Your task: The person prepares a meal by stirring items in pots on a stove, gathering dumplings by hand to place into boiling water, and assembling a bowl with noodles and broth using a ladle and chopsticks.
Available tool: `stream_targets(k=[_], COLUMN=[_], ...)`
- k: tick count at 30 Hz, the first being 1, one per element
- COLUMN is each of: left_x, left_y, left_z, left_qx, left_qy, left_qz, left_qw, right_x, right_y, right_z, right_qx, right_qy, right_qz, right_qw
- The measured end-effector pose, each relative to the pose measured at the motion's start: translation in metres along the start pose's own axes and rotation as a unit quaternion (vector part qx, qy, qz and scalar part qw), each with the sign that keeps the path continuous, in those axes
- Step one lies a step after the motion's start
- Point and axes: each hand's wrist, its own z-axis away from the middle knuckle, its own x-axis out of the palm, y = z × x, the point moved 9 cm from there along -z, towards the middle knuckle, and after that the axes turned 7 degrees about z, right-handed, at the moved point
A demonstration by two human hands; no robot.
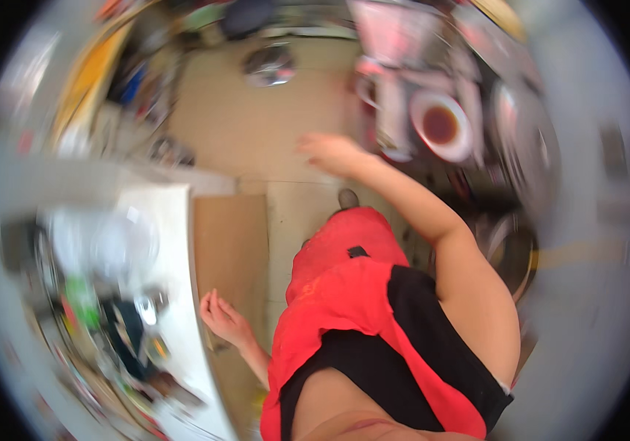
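My left hand hangs low beside the white counter, its fingers loosely stretched and nothing held. Farther ahead, my right hand reaches out over the floor, blurred by motion, with fingers partly apart and no object visible in it. Nearest to that hand, on the right, are a white cup and a white bowl of dark brown liquid. Neither hand touches these. A red apron covers my front over black clothing.
Brown cardboard lies on the floor along the counter. The counter carries clear plastic-looking items and blurred utensils. A shiny round metal object is at the far end of the floor. Large round metalware stands at the right.
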Motion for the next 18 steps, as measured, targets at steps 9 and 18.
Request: stream_targets(k=[9, 18], left_x=[0.084, 0.091], left_y=[0.054, 0.149], left_z=[-0.002, 0.09], left_qx=[0.267, 0.405], left_qy=[-0.306, -0.388], left_qz=[0.169, 0.226], left_qw=[0.898, 0.797], right_x=[0.079, 0.109], right_y=[-0.111, -0.309], right_z=[0.358, 0.721], right_qx=[0.478, 0.709], right_qy=[0.111, 0.648], right_qz=[-0.154, -0.081], right_qw=[0.858, 0.265])
